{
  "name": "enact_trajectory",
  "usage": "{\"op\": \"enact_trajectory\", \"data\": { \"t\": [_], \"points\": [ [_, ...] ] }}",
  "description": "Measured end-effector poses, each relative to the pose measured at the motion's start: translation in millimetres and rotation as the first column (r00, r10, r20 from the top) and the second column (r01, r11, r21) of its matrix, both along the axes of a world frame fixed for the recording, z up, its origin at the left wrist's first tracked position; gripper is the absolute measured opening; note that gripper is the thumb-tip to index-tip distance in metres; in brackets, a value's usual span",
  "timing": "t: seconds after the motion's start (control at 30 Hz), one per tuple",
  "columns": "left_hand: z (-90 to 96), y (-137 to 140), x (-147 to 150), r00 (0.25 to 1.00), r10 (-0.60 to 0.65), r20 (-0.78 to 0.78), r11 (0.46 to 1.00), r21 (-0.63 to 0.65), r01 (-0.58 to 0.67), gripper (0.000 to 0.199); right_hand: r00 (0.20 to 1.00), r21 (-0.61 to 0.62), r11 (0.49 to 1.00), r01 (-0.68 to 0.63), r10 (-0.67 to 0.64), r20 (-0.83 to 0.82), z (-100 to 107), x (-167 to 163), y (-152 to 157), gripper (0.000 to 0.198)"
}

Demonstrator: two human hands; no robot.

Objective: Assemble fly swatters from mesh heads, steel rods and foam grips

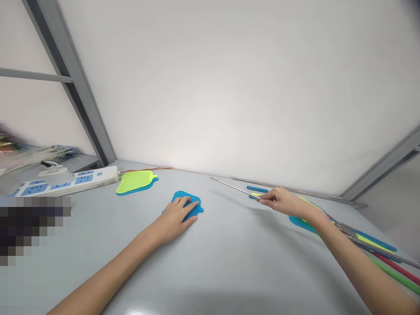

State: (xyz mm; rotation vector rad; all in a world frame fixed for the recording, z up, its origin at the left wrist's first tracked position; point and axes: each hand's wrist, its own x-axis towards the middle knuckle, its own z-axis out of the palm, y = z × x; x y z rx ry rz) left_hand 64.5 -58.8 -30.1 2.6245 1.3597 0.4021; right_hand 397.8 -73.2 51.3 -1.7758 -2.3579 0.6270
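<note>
My left hand (179, 215) lies with spread fingers on a blue fly swatter head (193, 211), a perforated plastic piece flat on the grey table. Its short neck points right and is uncovered. Between the fingers of my right hand (275, 200) is a thin metal rod (234, 187), pinched at one end and held above the table. The rod's free end points left toward the wall. Behind that hand lie short blue handles (257, 189) with a yellow-green one between them, partly hidden by the fingers.
Yellow-green and blue swatter heads (136, 181) are stacked at the left, beside a white power strip (95, 177). Long metal rods (323, 197) lie along the wall. Handles, rods and swatter parts (377, 243) pile up at the right. A blurred-out patch (29, 225) covers the left edge.
</note>
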Motion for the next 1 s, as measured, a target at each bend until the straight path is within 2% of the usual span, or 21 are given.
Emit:
{"op": "enact_trajectory", "data": {
  "t": [0.13,0.43,0.77,1.0],
  "points": [
    [-0.2,-1.7,0.6,1.0,0.018,-0.011,1.0,-0.014,-0.018,0.041,1.0,-0.03,0.999,-0.018,0.018,-0.012,-10.1,-2.5,2.0,0.036],
    [4.0,-6.9,3.7,0.988,0.123,-0.094,0.992,-0.006,-0.124,0.04,0.997,-0.078,0.995,-0.063,0.059,-0.053,-17.1,-13.7,1.7,0.036],
    [2.3,-6.3,1.9,0.989,0.124,-0.074,0.992,-0.011,-0.125,0.04,0.988,-0.156,0.98,-0.121,0.104,-0.113,-30.5,-16.9,4.2,0.036],
    [1.1,-5.5,1.7,0.988,0.136,-0.079,0.99,-0.013,-0.137,0.04,0.986,-0.161,0.979,-0.126,0.105,-0.13,-33.9,-18.1,5.4,0.036]
  ]
}}
